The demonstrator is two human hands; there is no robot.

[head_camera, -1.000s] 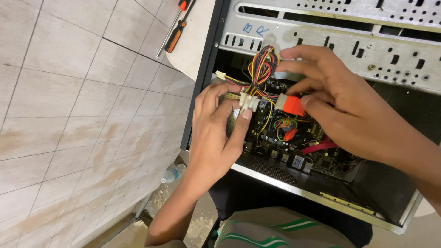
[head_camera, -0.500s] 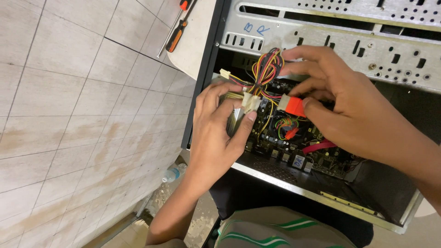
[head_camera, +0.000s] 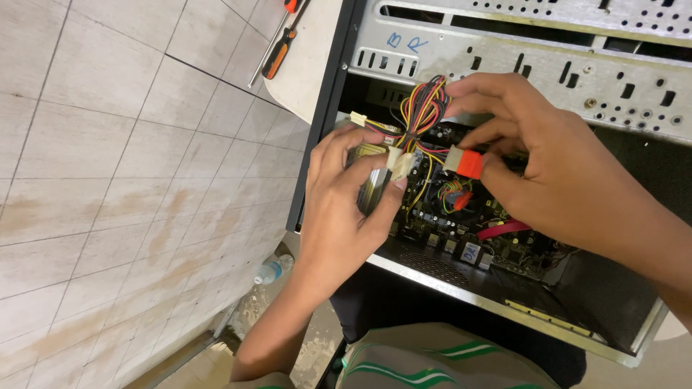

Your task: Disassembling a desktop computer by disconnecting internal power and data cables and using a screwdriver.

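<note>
An open desktop computer case (head_camera: 504, 65) lies on its side with its motherboard (head_camera: 468, 230) exposed. My left hand (head_camera: 346, 209) reaches into the case and grips a white plastic power connector (head_camera: 400, 164) against a metal block. My right hand (head_camera: 562, 173) pinches an orange connector (head_camera: 465, 162) between thumb and fingers, right beside the white one. A bundle of red, yellow and black wires (head_camera: 425, 108) runs up from both connectors. A flat red cable (head_camera: 504, 229) lies on the board below my right hand.
An orange-handled screwdriver (head_camera: 277, 52) lies on a pale table (head_camera: 310, 65) at the top, left of the case. A tiled wall (head_camera: 108, 180) fills the left side. A plastic bottle (head_camera: 272, 270) lies on the floor below. My striped clothing (head_camera: 432, 360) shows at the bottom.
My right hand has drawn the orange connector a little up and toward the white connector. My left hand has stayed on the white connector, almost still.
</note>
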